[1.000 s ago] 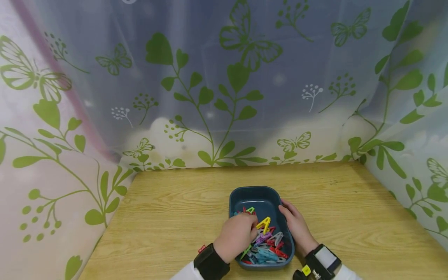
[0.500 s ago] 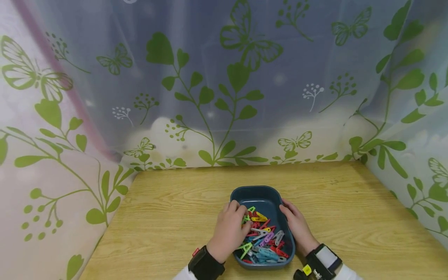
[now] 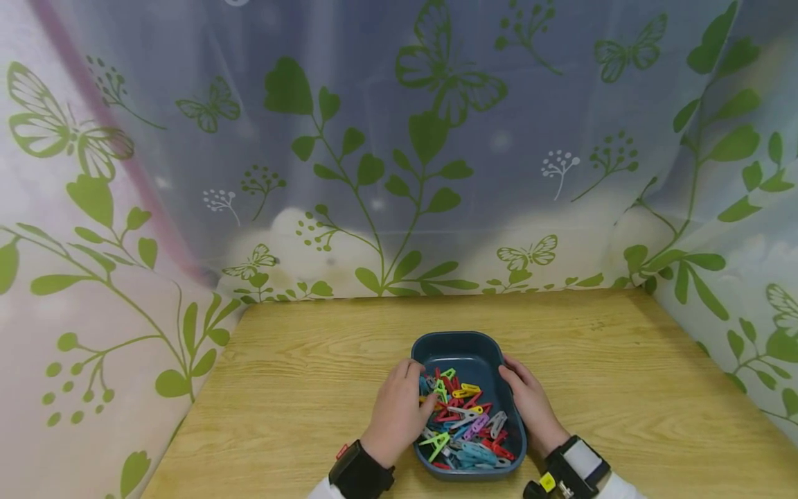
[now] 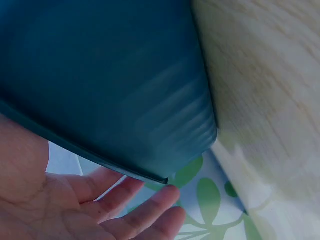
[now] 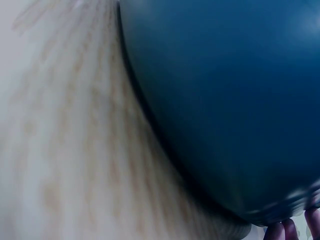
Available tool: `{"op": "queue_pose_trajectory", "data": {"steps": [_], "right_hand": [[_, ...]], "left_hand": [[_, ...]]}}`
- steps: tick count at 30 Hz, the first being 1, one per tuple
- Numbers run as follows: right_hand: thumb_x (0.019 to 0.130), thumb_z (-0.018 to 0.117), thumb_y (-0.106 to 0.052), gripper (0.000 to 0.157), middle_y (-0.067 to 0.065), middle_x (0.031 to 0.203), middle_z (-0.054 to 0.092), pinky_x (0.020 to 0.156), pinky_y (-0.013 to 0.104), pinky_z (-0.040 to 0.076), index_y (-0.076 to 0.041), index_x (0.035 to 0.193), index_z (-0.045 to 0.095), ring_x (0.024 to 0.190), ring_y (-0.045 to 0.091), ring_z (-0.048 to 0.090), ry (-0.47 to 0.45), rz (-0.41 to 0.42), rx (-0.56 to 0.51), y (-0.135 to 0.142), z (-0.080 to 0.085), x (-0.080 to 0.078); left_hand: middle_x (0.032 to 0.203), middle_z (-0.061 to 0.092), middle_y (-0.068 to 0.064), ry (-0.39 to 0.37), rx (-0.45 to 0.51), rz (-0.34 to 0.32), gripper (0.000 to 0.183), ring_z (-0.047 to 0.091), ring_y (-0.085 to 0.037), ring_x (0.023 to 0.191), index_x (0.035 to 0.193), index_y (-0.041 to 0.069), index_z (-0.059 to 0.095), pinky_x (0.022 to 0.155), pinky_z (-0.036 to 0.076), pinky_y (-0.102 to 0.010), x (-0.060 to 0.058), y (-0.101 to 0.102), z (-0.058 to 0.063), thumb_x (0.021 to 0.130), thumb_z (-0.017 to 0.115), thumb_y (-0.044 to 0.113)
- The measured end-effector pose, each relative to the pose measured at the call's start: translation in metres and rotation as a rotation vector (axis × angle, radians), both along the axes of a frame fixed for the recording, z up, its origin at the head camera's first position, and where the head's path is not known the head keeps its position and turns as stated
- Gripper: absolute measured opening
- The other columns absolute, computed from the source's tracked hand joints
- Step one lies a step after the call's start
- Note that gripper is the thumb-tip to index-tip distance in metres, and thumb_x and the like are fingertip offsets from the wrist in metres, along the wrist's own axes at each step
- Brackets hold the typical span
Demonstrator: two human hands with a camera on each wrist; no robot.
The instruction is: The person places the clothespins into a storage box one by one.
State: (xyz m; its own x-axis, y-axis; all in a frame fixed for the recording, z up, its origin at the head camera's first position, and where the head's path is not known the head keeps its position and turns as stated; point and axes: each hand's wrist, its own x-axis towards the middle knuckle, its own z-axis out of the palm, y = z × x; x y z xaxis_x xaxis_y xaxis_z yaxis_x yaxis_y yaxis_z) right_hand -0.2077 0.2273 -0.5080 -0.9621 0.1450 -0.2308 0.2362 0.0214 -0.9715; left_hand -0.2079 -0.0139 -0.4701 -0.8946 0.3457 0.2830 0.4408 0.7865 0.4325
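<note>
A dark blue rectangular plastic basin [image 3: 457,344] with rounded corners stands on the table, holding a heap of small plastic clothespins [image 3: 476,454] in red, green, yellow, blue, purple and grey. My left hand [image 3: 397,410] is at the basin's left rim, its thumb over the clothespins inside. In the left wrist view its relaxed fingers [image 4: 127,217] reach along the outside of the rim, with no clothespin in them. On the right side my right hand [image 3: 531,405] holds the basin, thumb at the rim and fingers outside the wall. Only some fingertips [image 5: 290,230] show in the right wrist view.
The basin stands on a wood-grain table [image 3: 312,374]. Behind and at both sides hangs a curtain [image 3: 349,208] printed with green leaves and butterflies. Black bands [image 3: 361,471] circle both wrists.
My left hand has come up out of the heap and moved left to the basin's rim. The yellow clothespin by its fingers now lies in the heap. My right hand stays in place.
</note>
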Motion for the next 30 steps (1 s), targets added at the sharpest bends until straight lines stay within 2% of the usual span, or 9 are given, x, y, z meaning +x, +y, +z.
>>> {"op": "queue_pose_trajectory", "data": {"steps": [8, 13, 16, 21, 30], "right_hand": [[0.110, 0.045, -0.041, 0.062, 0.020, 0.166, 0.028, 0.123, 0.057, 0.026, -0.007, 0.160, 0.029, 0.151, 0.040, 0.032, 0.010, -0.004, 0.010, -0.001, -0.001, 0.001], [0.110, 0.045, -0.043, 0.063, 0.020, 0.166, 0.029, 0.122, 0.057, 0.028, -0.008, 0.160, 0.029, 0.150, 0.039, 0.034, 0.022, -0.004, 0.006, -0.001, -0.001, 0.002], [0.110, 0.045, -0.042, 0.063, 0.020, 0.166, 0.030, 0.122, 0.057, 0.029, -0.008, 0.160, 0.029, 0.150, 0.039, 0.035, 0.027, -0.003, 0.004, -0.002, -0.001, 0.003], [0.110, 0.045, -0.042, 0.062, 0.020, 0.166, 0.030, 0.122, 0.056, 0.029, -0.008, 0.160, 0.030, 0.150, 0.038, 0.035, 0.030, -0.005, 0.012, -0.002, -0.002, 0.002], [0.109, 0.045, -0.044, 0.064, 0.019, 0.166, 0.029, 0.122, 0.056, 0.029, -0.008, 0.160, 0.029, 0.150, 0.038, 0.035, 0.015, -0.003, 0.004, 0.000, -0.002, 0.001]], "left_hand": [[0.127, 0.057, -0.016, -0.027, 0.055, 0.049, 0.036, 0.067, -0.027, 0.107, 0.127, -0.001, 0.060, 0.085, 0.058, -0.040, -0.003, -0.003, -0.004, 0.096, 0.073, 0.014], [0.120, 0.058, -0.015, -0.018, 0.089, 0.062, 0.032, 0.068, -0.023, 0.097, 0.125, -0.002, 0.061, 0.080, 0.058, -0.038, -0.006, -0.005, -0.006, 0.096, 0.071, 0.010], [0.117, 0.059, -0.015, -0.015, 0.121, 0.063, 0.030, 0.065, -0.018, 0.087, 0.123, -0.002, 0.063, 0.073, 0.057, -0.033, -0.008, -0.006, -0.007, 0.096, 0.071, 0.008], [0.111, 0.059, -0.013, -0.043, 0.193, 0.072, 0.026, 0.053, -0.009, 0.070, 0.121, -0.002, 0.064, 0.061, 0.048, -0.023, -0.010, -0.008, -0.009, 0.097, 0.069, 0.006], [0.110, 0.059, -0.011, -0.047, 0.250, 0.065, 0.024, 0.053, -0.006, 0.070, 0.118, 0.000, 0.064, 0.061, 0.047, -0.021, -0.012, -0.010, -0.009, 0.096, 0.070, 0.005]]}}
